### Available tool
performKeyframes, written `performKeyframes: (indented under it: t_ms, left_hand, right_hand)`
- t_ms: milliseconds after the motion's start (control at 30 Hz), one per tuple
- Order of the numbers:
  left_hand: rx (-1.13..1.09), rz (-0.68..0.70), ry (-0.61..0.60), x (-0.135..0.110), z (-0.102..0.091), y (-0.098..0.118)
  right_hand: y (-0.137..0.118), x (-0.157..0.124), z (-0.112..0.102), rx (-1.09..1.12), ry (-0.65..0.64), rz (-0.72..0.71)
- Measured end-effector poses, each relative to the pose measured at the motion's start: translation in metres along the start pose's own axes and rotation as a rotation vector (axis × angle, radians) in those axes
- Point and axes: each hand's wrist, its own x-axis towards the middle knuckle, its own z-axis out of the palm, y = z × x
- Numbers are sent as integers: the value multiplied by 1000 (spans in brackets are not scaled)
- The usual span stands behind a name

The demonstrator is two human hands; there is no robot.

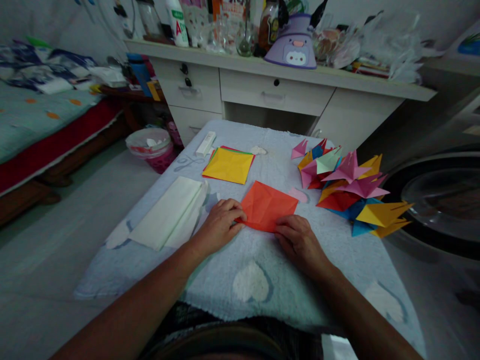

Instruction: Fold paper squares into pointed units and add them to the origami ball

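Orange paper [269, 206] sits just below mid-frame, left hand [222, 220] pinching its left corner. Right hand [300, 241] touches the lower-right edge, can't tell if it's gripping. Uneven tugging could wrinkle it.

A pale wall [103, 25] backs a white drawer cabinet [275, 92] fitted with black locks [276, 82]. To the left stands a bed with a brown wooden frame [30, 192], a red edge and a pale green, orange-spotted cover [26, 120]. Right of the blue, heart-patterned, cloth-covered worktop [300, 300] sits a front-loading washing machine [459, 125]. The floor [97, 200] is smooth light grey; dim light leaves the right side shadowy.
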Motion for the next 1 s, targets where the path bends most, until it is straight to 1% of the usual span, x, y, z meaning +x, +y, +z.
performKeyframes:
  t_ms: [100,200,300,467,633,700,800,1000]
  left_hand:
    - [-28,-9,12,-1,1,-1]
    - [-43,-19,21,-1,1,1]
    - [-38,-20,22,0,0,2]
    - [-35,-21,35,1,2,2]
    - [-34,-58,58,2,2,3]
    - [-35,-63,66,2,2,4]
    - [-42,-48,75,0,1,4]
    - [-36,-39,68,-2,0,4]
  right_hand:
    - [3,0,1,2,-7,14]
    - [3,0,1,11,-41,26]
    - [0,3,-2,33,-55,50]
    - [0,14,-13,121,-103,142]
    - [6,21,-14,92,-165,266]
    - [7,20,-10,74,-145,305]
    - [8,16,-2,56,-69,337]
    - [7,9,7,69,114,295]
